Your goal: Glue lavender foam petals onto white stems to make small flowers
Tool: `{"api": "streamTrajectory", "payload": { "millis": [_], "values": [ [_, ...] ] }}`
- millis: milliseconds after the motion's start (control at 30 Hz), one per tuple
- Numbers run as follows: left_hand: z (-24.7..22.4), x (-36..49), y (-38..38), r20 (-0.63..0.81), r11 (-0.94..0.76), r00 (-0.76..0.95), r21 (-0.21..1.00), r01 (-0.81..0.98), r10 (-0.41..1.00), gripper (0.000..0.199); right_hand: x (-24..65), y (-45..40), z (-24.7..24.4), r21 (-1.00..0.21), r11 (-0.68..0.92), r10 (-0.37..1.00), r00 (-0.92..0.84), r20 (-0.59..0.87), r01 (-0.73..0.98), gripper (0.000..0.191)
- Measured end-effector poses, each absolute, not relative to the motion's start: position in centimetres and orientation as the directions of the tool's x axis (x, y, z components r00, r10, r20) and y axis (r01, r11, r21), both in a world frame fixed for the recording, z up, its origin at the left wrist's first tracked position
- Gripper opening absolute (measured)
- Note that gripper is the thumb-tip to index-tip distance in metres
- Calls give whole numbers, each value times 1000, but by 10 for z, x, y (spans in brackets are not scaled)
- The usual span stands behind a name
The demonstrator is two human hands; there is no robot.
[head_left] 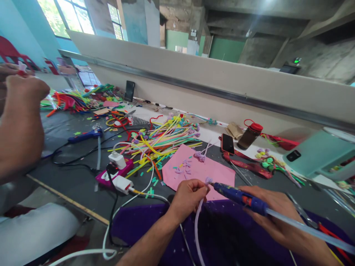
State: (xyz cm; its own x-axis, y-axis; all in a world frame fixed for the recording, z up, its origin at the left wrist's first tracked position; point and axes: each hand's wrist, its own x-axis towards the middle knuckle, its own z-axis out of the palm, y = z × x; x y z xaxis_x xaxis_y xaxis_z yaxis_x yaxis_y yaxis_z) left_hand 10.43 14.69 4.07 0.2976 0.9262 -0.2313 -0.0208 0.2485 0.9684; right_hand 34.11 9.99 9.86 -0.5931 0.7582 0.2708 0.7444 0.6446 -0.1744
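Note:
My left hand (190,195) pinches a lilac pipe-cleaner stem (197,232) just below its small curled lilac head (208,180). Wrapped around a blue hot glue gun (240,197), my right hand (273,212) points its nozzle at that head, touching or nearly touching it. A clear glue stick (310,231) juts from the gun's back end. Beyond my hands lies a pink sheet (210,171) with short lilac pieces (185,170) and a lilac flower cluster (199,156) on it.
Colourful pipe cleaners (166,140) spread over the table's middle. A magenta power strip (126,168) with white plugs and cables sits left. Behind stand a phone (227,143), a red-lidded bottle (250,136) and a mint container (318,153). Another person's arm (22,122) reaches in at far left.

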Motion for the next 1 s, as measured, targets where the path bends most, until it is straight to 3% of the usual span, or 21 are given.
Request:
{"api": "streamTrajectory", "payload": {
  "millis": [467, 800, 1000],
  "values": [
    [41, 103, 147, -230, 251, 297, 967, -37, 927, 28, 343, 102, 96, -171, 655, 746, -595, 299, 736, 40],
    [43, 97, 150, -193, 308, 388, 915, -259, 901, 28, 353, 110, 92, -202, 529, 775, -373, 510, 824, 36],
    [49, 86, 153, -234, 432, 467, 818, -379, 853, 23, 354, 130, 72, 6, 551, 715, -475, 513, 835, 50]
  ]
}}
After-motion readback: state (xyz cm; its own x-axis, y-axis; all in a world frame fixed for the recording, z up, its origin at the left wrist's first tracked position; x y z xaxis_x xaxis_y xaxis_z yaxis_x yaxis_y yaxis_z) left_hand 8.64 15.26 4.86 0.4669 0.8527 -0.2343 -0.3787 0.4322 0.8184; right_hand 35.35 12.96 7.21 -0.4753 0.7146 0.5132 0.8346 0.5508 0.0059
